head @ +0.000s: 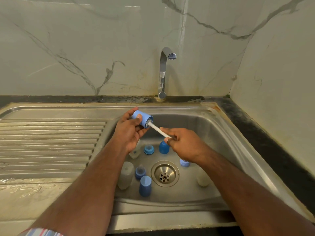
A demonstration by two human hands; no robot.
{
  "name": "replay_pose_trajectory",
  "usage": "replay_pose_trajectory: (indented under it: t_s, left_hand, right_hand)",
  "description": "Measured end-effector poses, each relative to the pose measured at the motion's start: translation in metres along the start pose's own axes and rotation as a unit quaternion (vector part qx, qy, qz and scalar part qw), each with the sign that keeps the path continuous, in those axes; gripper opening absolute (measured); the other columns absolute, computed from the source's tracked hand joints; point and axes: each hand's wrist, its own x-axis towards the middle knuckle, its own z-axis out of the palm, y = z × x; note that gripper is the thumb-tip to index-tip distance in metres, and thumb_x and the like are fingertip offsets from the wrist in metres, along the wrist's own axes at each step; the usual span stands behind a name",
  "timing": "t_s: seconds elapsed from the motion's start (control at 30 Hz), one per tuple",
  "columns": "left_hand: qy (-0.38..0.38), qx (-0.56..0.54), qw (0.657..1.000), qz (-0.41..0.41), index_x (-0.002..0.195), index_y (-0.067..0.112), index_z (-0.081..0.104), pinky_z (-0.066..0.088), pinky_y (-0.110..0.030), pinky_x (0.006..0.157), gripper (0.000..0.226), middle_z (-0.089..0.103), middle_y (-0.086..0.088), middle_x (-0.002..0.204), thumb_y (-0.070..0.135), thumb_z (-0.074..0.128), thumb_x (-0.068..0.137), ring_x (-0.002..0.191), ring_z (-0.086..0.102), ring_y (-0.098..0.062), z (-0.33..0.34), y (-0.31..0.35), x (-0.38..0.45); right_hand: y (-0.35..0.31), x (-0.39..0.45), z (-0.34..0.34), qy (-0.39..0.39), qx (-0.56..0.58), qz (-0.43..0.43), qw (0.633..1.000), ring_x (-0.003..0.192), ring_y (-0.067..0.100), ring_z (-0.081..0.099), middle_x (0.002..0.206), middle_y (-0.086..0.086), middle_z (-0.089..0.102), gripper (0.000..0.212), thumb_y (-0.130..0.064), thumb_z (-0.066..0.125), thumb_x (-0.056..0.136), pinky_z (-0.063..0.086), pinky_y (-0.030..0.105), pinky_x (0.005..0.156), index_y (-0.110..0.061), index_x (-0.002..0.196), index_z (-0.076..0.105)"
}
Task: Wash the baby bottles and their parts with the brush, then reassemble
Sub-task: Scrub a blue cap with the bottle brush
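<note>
Head view looks down into your steel sink (pixel 226 133), tap (pixel 163 72) at the back. On its floor around the drain (pixel 165 173) lie three cloudy bottles (pixel 125 175) — one likely half hidden under your left wrist — plus blue caps (pixel 145 186) and teat rings (pixel 148 149). Above the basin your left hand (pixel 130 132) wraps a light-blue cap (pixel 142 119), mouth facing right. Your right hand (pixel 183 142) pinches the white brush (pixel 157 129) handle — bristles sit inside that cap.

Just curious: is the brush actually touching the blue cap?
Touching. The head view shows the brush bristles pushed inside the blue cap, which the left hand holds.
</note>
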Motion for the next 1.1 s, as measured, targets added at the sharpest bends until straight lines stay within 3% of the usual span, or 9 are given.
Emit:
replay_pose_trajectory:
  t_s: [0.07,0.17,0.2,0.27,0.33,0.63,0.83,1.03,1.1]
  left_hand:
    - [-0.006,0.009,1.000,0.001,0.135,0.015,0.058,0.064,-0.039,0.078,0.037,0.066,-0.020,0.122,-0.001,0.053,0.101,0.093,0.076,-0.029,0.000,-0.001,0.000]
    - [-0.012,0.017,1.000,0.002,0.129,0.015,0.061,0.064,-0.038,0.076,0.032,0.067,-0.019,0.119,0.000,0.053,0.102,0.090,0.077,-0.027,0.001,0.000,0.000]
    - [-0.011,0.017,1.000,0.003,0.126,0.016,0.062,0.064,-0.038,0.076,0.030,0.068,-0.019,0.118,0.000,0.053,0.102,0.089,0.077,-0.027,0.000,0.001,0.000]
    - [-0.002,0.010,1.000,0.005,0.121,0.017,0.064,0.063,-0.039,0.078,0.028,0.068,-0.017,0.116,0.001,0.053,0.102,0.090,0.076,-0.027,-0.001,0.002,0.001]
    - [0.005,-0.012,1.000,0.005,0.119,0.017,0.064,0.062,-0.040,0.079,0.026,0.068,-0.018,0.116,0.002,0.053,0.102,0.092,0.074,-0.028,-0.002,0.003,0.001]
    - [-0.044,-0.035,0.998,-0.020,0.129,0.015,0.061,0.063,-0.042,0.082,0.030,0.067,-0.023,0.123,0.003,0.050,0.103,0.104,0.073,-0.034,0.000,0.003,-0.004]
    - [-0.009,-0.055,0.998,-0.011,0.127,0.015,0.061,0.064,-0.041,0.078,0.028,0.066,-0.022,0.123,0.004,0.048,0.105,0.101,0.073,-0.033,-0.007,0.007,0.000]
    - [-0.018,-0.061,0.998,-0.021,0.131,0.014,0.059,0.062,-0.045,0.083,0.029,0.070,-0.022,0.116,0.005,0.047,0.106,0.098,0.075,-0.034,-0.005,0.006,0.000]
    - [-0.024,-0.051,0.998,-0.023,0.130,0.014,0.059,0.064,-0.043,0.080,0.027,0.071,-0.020,0.112,0.007,0.047,0.106,0.096,0.075,-0.031,-0.003,0.005,0.000]
  right_hand:
    - [0.002,0.000,0.001,0.038,-0.031,-0.007,0.999,0.085,0.003,0.055,0.116,-0.013,0.068,0.046,-0.027,0.052,0.103,0.043,0.019,0.080,-0.044,0.144,0.047]
    - [-0.003,-0.001,0.004,0.033,-0.094,-0.005,0.995,0.092,0.012,0.059,0.122,-0.006,0.067,0.048,-0.026,0.048,0.104,0.048,0.026,0.083,-0.045,0.147,0.043]
    - [-0.004,-0.001,0.004,0.014,-0.074,-0.001,0.997,0.090,0.013,0.060,0.120,-0.006,0.068,0.047,-0.026,0.048,0.104,0.049,0.026,0.080,-0.045,0.147,0.044]
    - [-0.006,-0.003,0.001,-0.035,0.032,0.018,0.999,0.065,0.011,0.056,0.091,-0.004,0.068,0.043,-0.026,0.050,0.104,0.048,0.025,0.060,-0.045,0.143,0.049]
    - [-0.003,-0.007,-0.006,-0.069,0.155,0.045,0.984,0.044,0.009,0.042,0.066,0.000,0.054,0.040,-0.024,0.051,0.104,0.037,0.024,0.042,-0.044,0.138,0.055]
    - [-0.007,-0.011,-0.011,-0.104,0.365,0.102,0.920,0.043,0.013,0.046,0.063,0.005,0.056,0.038,-0.018,0.048,0.105,0.037,0.024,0.038,-0.034,0.139,0.055]
    - [-0.008,-0.014,-0.014,-0.098,0.235,0.061,0.965,0.042,0.010,0.041,0.060,0.001,0.053,0.041,-0.020,0.050,0.105,0.035,0.023,0.039,-0.042,0.140,0.054]
    - [-0.010,-0.015,-0.011,-0.076,0.307,0.091,0.944,0.042,0.010,0.044,0.064,0.004,0.056,0.039,-0.019,0.049,0.105,0.035,0.022,0.037,-0.036,0.140,0.054]
    - [-0.012,-0.015,-0.009,-0.070,0.279,0.068,0.955,0.041,0.010,0.043,0.063,0.003,0.056,0.040,-0.019,0.050,0.104,0.035,0.022,0.037,-0.038,0.140,0.053]
